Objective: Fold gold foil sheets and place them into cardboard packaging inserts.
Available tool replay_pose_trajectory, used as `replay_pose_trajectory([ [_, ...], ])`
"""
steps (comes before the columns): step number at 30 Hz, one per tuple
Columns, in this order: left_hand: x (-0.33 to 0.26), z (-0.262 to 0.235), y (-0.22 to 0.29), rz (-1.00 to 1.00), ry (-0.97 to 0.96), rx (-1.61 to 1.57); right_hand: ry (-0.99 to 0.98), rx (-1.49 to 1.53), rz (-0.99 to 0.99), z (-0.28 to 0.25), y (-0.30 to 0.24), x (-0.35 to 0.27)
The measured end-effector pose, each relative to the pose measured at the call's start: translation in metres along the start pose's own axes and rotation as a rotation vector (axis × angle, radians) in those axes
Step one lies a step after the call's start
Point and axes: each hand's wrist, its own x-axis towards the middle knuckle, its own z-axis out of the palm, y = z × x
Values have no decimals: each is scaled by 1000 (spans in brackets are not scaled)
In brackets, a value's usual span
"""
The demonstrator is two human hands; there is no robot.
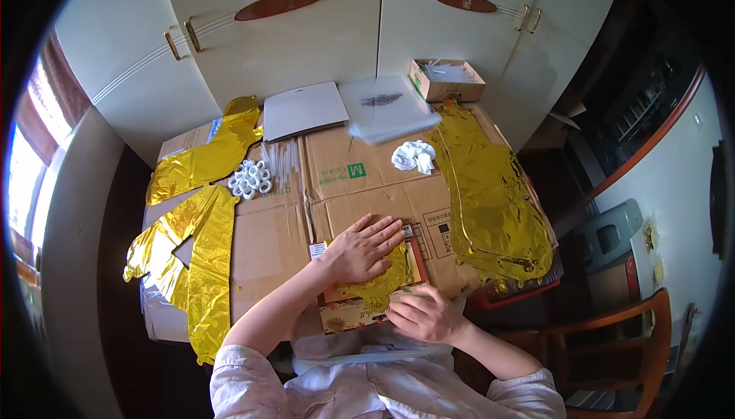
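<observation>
My left hand (364, 249) lies flat, palm down, on a folded gold foil balloon (377, 293). The fingers are stretched out towards the far right. Under the foil is a flat printed piece in brown and orange (342, 319), at the table's near edge; whether it is a card or a packet I cannot tell. My right hand (426, 315) is at the near right side of the foil, its fingers curled in and pressed against the foil's edge. The fingertips are partly hidden.
Opened cardboard (344, 204) covers the table. Flat gold foil balloons lie left (210, 266) and right (498, 197). Beyond are white rings (250, 179), clear straws (282, 160), a grey-white board (305, 111), plastic bags (387, 109), crumpled white tissue (413, 157) and a small carton (448, 82).
</observation>
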Motion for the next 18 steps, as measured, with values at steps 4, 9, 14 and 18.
replay_pose_trajectory([
  [4, 1, -1, -1, -16, -29, -23, -23, -42, -37, -1, 0, -4],
  [9, 3, 1, -2, -31, -30, -2, 38, -144, -55, -8, -1, 10],
  [14, 4, 0, -5, -65, -45, -70, 64, -169, -27, -13, 1, 15],
  [18, 5, 2, -5, -62, -17, -75, 80, -163, -24, -43, -10, 6],
])
